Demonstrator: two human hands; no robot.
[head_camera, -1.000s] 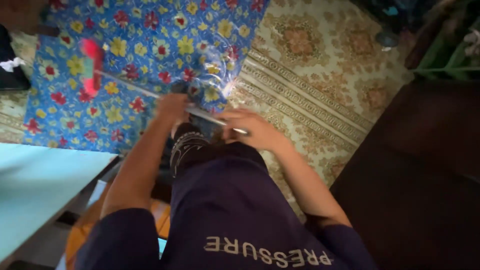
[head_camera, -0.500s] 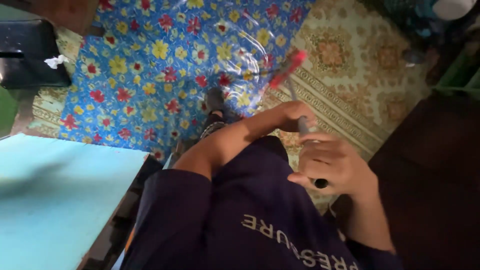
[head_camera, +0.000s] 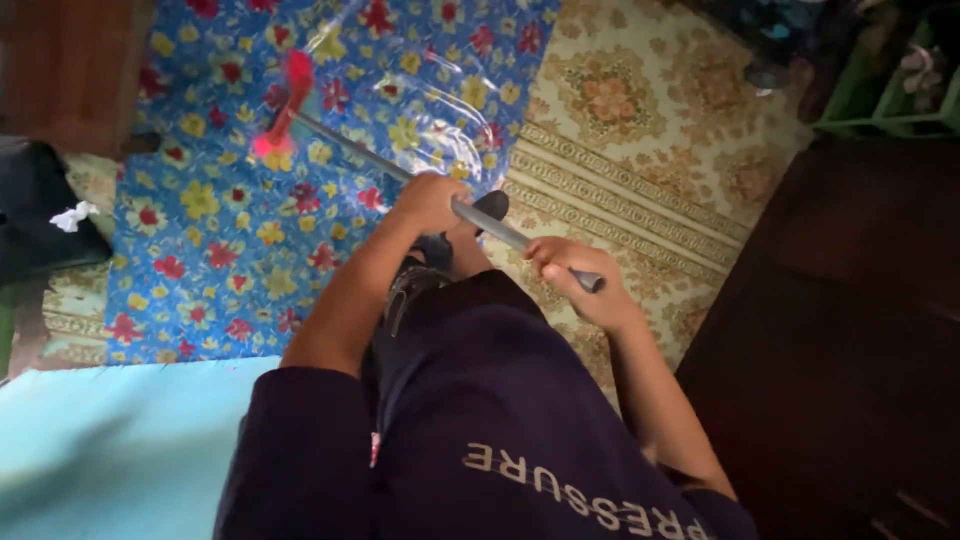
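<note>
Swung back across since half a second ago, the broom's red head (head_camera: 283, 105) now lies over the upper left part of the blue flowered floor mat (head_camera: 215, 215), where before it pointed up toward the beige patterned carpet (head_camera: 640, 130); a second ago it was also out on the left side of the mat. From the head camera, the broom handle (head_camera: 400, 172), a thin grey rod, runs slantwise from the red head down to the right, crossing in front of the person's body. The left hand (head_camera: 432, 200) is wrapped round the middle of the handle, its fingers (head_camera: 452, 228) clamped about the rod. The right hand (head_camera: 575, 285) grips the near end of the handle, fingers (head_camera: 548, 258) closed tight on it just short of the dark end cap. Both forearms reach out from a dark purple shirt (head_camera: 500, 420) that fills the lower middle of the view. A foot in a dark shoe (head_camera: 490, 205) stands at the seam between mat and carpet, just under the handle. At lower left lies a pale turquoise desk (head_camera: 110, 450); a dark brown cabinet (head_camera: 850, 330) fills the right side. A scrap of white paper (head_camera: 75, 216) rests on something dark at the left edge.
</note>
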